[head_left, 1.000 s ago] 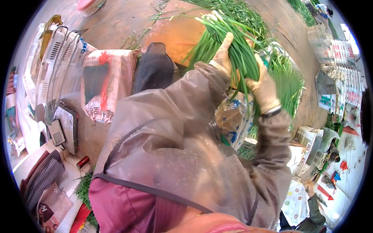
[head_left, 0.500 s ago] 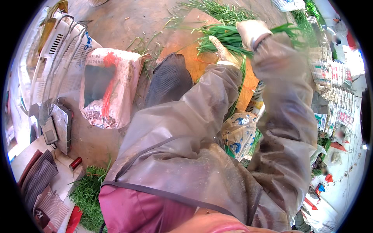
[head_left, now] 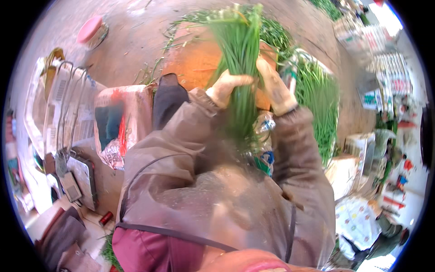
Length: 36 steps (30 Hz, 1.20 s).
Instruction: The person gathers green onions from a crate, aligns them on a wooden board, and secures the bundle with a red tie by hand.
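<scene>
A bunch of long green chives (head_left: 239, 47) stands upright in front of my chest, its tips blurred by motion. My left hand (head_left: 228, 86), in a pale glove, is closed round the bunch from the left, with the thumb across the front. From the right, my gloved right hand (head_left: 275, 89) grips the same bunch; its fingertips are partly hidden behind the stalks. Below both hands the lower leaves hang blurred over a clear plastic bag with blue print (head_left: 265, 124). Behind the bunch lies an orange-brown board (head_left: 192, 59).
More loose chives (head_left: 275, 34) lie along the board's far edge. At right stands a long crate filled with chives (head_left: 317, 90). To the left are a pink-white sack (head_left: 142, 111), white plastic baskets (head_left: 68, 102) and a scale (head_left: 81, 174). A pink-topped stool (head_left: 90, 31) is farther off.
Both hands have drawn in from the far right toward my middle, and the chives have gone from lying sideways to upright. My view has turned, bringing the chive-filled crate and the stool into sight.
</scene>
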{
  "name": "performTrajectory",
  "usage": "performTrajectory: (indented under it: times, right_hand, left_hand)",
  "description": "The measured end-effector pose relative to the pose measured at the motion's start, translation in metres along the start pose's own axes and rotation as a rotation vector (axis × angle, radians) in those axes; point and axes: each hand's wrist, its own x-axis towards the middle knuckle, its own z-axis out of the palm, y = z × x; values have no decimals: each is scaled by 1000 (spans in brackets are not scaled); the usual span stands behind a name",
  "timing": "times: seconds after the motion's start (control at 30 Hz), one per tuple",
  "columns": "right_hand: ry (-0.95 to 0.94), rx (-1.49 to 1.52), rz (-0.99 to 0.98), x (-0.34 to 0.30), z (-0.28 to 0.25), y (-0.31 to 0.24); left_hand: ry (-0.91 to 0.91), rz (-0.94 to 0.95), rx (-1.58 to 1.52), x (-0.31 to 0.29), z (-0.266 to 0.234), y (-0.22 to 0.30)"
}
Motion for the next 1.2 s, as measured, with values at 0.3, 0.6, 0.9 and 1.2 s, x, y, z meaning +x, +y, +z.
performTrajectory:
  times: [0.3, 0.6, 0.9, 1.2]
  right_hand:
    - [294, 422, 234, 34, -97, 45]
    - [-191, -878, 43, 4, -20, 13]
    - [-56, -1527, 29, 151, -137, 58]
    - [-826, -1036, -166, 100, -22, 36]
  left_hand:
    - [1, -419, 145, -92, 13, -19]
    - [154, -306, 235, -77, -3, -30]
    - [63, -386, 47, -73, -34, -17]
    - [118, -358, 83, -66, -37, -18]
